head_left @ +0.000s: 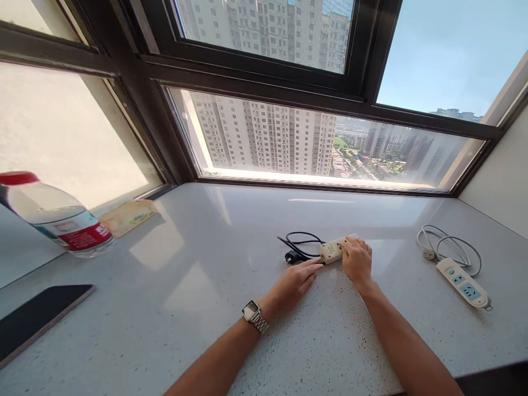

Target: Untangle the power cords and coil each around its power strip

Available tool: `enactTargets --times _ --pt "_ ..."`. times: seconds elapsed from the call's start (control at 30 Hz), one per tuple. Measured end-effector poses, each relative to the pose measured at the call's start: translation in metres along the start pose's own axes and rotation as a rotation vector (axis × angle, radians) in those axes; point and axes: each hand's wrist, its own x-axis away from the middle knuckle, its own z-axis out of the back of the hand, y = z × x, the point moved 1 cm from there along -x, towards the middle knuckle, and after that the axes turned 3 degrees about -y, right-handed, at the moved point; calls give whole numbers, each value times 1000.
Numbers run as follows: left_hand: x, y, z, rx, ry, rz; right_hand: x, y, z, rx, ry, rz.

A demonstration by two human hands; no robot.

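A white power strip [331, 251] lies on the speckled windowsill, angled up to the right. Its black cord [303, 236] is looped to the left, with the black plug [291, 257] resting beside the loop. My right hand [357, 258] is closed around the strip's right end and covers part of its sockets. My left hand [295, 283], a metal-band watch on the wrist, lies with fingers stretched out, their tips touching the strip's left end where the cord comes out.
To the right lies a second white power strip [464, 282] with blue sockets and a coiled grey cord [462, 250]. At the left are a red-capped water bottle [68, 217], a soft yellowish packet [130, 216] and a dark flat device [39, 316]. Window frames [264, 80] border the back.
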Motion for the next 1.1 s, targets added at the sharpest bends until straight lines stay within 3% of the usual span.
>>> enactTargets --times 0.1,0.2,0.3,0.4,0.53,0.7,0.83,0.87,0.93,1.0,1.1 --pt "-3 11 -1 -3 93 -155 5 -8 -2 -61 40 68" --pt "-1 8 11 -70 327 -34 14 -32 -10 -97 -51 178" --pt "3 -4 20 -73 451 107 17 -46 -17 -129 -184 233" --pt "5 -11 21 -32 458 211 14 -44 -18 -161 -277 270" --pt "4 -10 16 11 398 249 6 -28 -19 -108 -300 254" --pt "6 -9 17 12 393 241 -16 11 -24 -74 -276 176" --pt "9 -12 17 13 392 230 -41 81 -15 -19 -241 41" --pt "10 -12 17 11 386 232 -45 102 -11 22 -198 -36" --pt "10 -12 16 -1 377 249 -50 140 0 126 23 -284" --pt "9 -11 15 -21 366 265 -48 162 8 163 212 -428" --pt "5 -9 15 -65 348 284 -38 153 9 124 260 -387"
